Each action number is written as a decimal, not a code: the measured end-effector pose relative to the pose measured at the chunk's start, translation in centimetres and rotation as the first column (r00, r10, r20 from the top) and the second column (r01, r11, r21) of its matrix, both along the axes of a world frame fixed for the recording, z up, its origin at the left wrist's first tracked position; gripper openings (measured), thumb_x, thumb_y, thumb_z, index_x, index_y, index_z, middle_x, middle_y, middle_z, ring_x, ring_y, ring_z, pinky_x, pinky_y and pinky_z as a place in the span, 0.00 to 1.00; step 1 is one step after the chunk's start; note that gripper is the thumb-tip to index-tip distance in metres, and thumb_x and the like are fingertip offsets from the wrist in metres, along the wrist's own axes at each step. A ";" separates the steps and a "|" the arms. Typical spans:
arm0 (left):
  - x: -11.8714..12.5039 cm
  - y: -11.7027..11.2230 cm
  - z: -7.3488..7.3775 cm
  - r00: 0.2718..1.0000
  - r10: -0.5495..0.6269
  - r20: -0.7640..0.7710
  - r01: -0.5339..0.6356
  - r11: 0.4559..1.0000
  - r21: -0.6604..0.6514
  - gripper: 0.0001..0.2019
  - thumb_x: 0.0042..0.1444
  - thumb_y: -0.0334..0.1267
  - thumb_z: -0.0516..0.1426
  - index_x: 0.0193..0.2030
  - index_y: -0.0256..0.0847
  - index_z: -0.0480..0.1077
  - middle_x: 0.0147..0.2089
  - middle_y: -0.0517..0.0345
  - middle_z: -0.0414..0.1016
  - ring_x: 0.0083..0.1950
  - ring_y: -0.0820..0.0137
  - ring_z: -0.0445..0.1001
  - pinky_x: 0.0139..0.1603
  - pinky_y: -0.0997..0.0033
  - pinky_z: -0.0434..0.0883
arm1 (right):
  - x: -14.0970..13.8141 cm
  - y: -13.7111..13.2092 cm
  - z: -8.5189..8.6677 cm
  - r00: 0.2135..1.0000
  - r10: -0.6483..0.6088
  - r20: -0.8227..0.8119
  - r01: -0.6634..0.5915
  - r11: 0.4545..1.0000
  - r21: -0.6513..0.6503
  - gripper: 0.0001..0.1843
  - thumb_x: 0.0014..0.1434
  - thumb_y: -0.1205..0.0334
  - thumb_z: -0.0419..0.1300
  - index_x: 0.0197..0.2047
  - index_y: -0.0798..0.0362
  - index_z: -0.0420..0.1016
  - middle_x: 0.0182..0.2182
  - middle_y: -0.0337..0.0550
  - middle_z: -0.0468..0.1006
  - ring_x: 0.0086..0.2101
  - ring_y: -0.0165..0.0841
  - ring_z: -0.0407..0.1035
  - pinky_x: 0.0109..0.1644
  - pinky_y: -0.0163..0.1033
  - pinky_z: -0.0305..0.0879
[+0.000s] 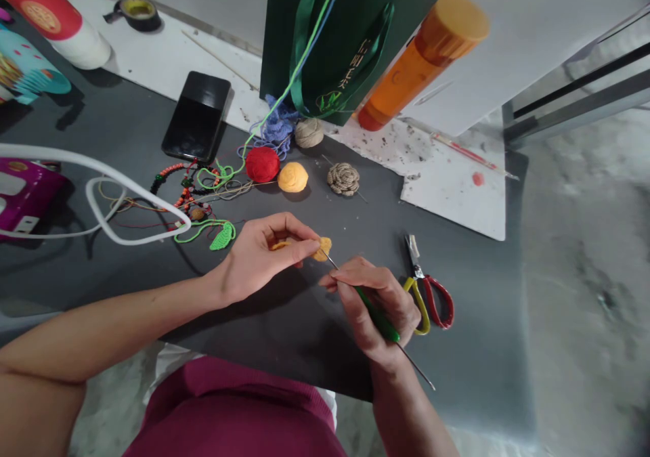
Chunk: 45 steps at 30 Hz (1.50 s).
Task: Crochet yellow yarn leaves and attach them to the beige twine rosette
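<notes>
My left hand (277, 250) pinches a small yellow crocheted piece (321, 249) between thumb and fingers above the dark table. Closed around the green handle of a crochet hook (378, 316) is my right hand (380, 298). The hook's thin metal tip meets the yellow piece, though whether it passes through a stitch I cannot tell. A second metal end sticks out behind the right hand. Beyond my hands sit a yellow yarn ball (293, 177), a red yarn ball (263, 164) and a beige crocheted flower (344, 179). A green crocheted leaf (222, 235) lies left of my left hand.
Scissors (424, 284) with red and yellow handles lie right of my right hand. A black phone (197, 116), a dark green paper bag (345, 44) and an orange bottle (424, 61) stand or lie farther back. A white cable (126, 176) loops at left, near beaded strings (190, 186).
</notes>
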State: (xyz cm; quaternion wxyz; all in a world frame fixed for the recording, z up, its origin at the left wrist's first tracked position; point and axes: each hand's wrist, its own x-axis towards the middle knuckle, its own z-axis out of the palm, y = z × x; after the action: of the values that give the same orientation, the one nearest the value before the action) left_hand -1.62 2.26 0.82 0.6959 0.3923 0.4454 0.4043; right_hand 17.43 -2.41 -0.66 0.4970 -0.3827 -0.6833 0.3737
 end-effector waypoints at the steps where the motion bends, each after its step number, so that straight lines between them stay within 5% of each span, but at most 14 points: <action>1: 0.0 0.0 0.0 1.000 0.001 -0.009 -0.001 1.000 0.010 0.10 0.51 0.40 0.69 0.32 0.37 0.75 0.32 0.56 0.82 0.28 0.75 0.71 0.31 0.74 0.70 | 0.0 0.0 0.1 1.000 -0.007 0.011 0.007 1.000 0.008 0.17 0.62 0.78 0.58 0.48 0.50 0.77 0.33 0.41 0.83 0.33 0.32 0.77 0.37 0.40 0.74; 45: 0.1 -0.3 -0.1 0.992 0.071 -0.102 -0.065 0.996 0.065 0.08 0.52 0.39 0.68 0.31 0.38 0.76 0.31 0.56 0.81 0.28 0.75 0.71 0.33 0.73 0.71 | -0.6 0.1 0.2 0.992 -0.056 0.117 0.044 0.994 0.102 0.17 0.61 0.78 0.58 0.48 0.50 0.76 0.33 0.43 0.83 0.31 0.33 0.78 0.34 0.40 0.76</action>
State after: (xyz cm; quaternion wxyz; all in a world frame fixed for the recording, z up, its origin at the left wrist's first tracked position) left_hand -1.56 1.98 0.70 0.6450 0.4189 0.4815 0.4203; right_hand 16.82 -2.35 -0.43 0.4827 -0.3962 -0.7199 0.3029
